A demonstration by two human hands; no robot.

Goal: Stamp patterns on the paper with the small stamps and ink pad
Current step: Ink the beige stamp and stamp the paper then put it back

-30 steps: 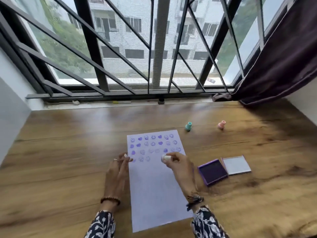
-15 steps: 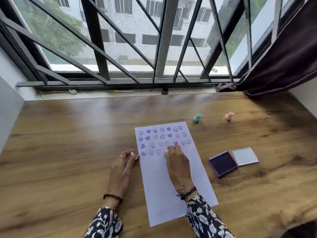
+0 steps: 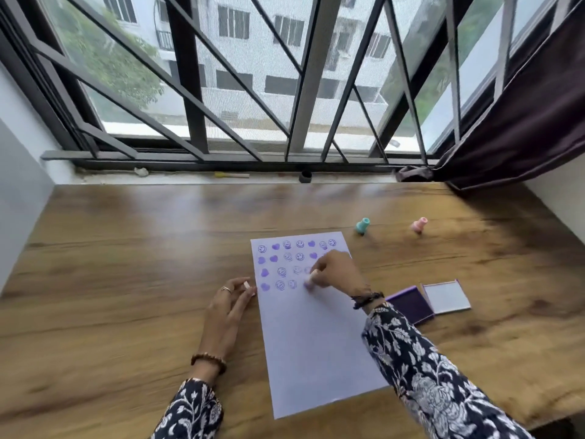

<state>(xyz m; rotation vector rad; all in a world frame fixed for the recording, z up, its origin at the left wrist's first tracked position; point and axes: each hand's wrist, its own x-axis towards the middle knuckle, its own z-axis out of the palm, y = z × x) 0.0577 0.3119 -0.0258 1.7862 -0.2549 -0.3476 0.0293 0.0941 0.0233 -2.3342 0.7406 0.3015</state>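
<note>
A white sheet of paper (image 3: pixel 316 337) lies on the wooden table, its upper part covered with rows of purple hearts and smiley faces. My right hand (image 3: pixel 338 274) grips a small white stamp (image 3: pixel 311 278) with its inked end down on the paper in the lowest row of prints. My left hand (image 3: pixel 229 307) rests flat on the table, fingertips touching the paper's left edge. A purple ink pad (image 3: pixel 411 304) lies open to the right of the paper, its white lid (image 3: pixel 446 296) folded out beside it.
A teal stamp (image 3: pixel 362 225) and a pink stamp (image 3: pixel 419 224) stand on the table beyond the paper's top right corner. A barred window and sill run along the far edge. A dark curtain (image 3: pixel 522 122) hangs at the right.
My right hand has shifted with the stamp along the lowest row of prints and now presses it onto the paper. The left hand has stayed at the paper's edge. The camera has tilted.
</note>
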